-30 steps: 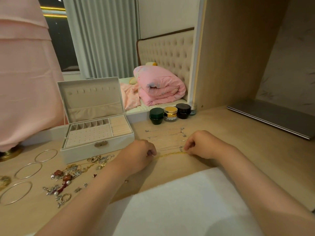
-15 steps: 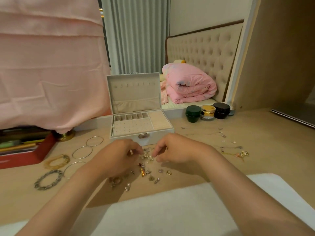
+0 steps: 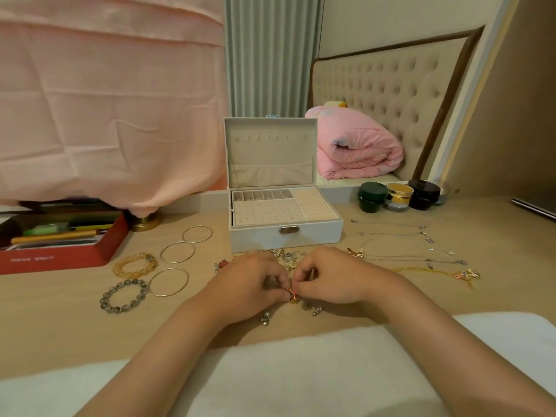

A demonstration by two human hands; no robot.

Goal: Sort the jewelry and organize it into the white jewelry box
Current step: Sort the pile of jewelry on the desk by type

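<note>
Both hands are together at the desk (image 3: pixel 60 332) centre, just in front of the white jewelry box (image 3: pixel 285 240). My read: left hand (image 3: pixel 249 284) and right hand (image 3: pixel 328 278) have curled fingers, and the fingertips meet on a small gold-and-red piece (image 3: pixel 292 295), pinched from both sides. It's too small to say what kind of item it is. The box stands w/ lid upright and open. Inside, a perforated pad sits front-left, a row of small compartments runs behind it, and ridged ring rolls fill the right side. I can't see any jewelry in it. A loose pile of small jewelry (image 3: pixel 285 256) lies between the box front and the hands, partly hidden by the knuckles, w/ a few silver bits (image 3: pixel 264 319) near the left wrist. Left of the hands are three thin bangles (image 3: pixel 177 252) laid apart, an amber chain bracelet (image 3: pixel 134 264) and a grey bead bracelet (image 3: pixel 124 296) beside the nearest bangle. Right of the hands, silver chains (image 3: pixel 391 234) lie stretched in rows, w/ a gold necklace (image 3: pixel 436 273) nearest me. Behind those, three jars sit touching in a row: green jar (image 3: pixel 372 197), gold-lidded jar (image 3: pixel 398 197), dark jar (image 3: pixel 423 194). A red box (image 3: pixel 60 258) w/ pens sits far left. White cloth (image 3: pixel 301 374) lies under both forearms.
</note>
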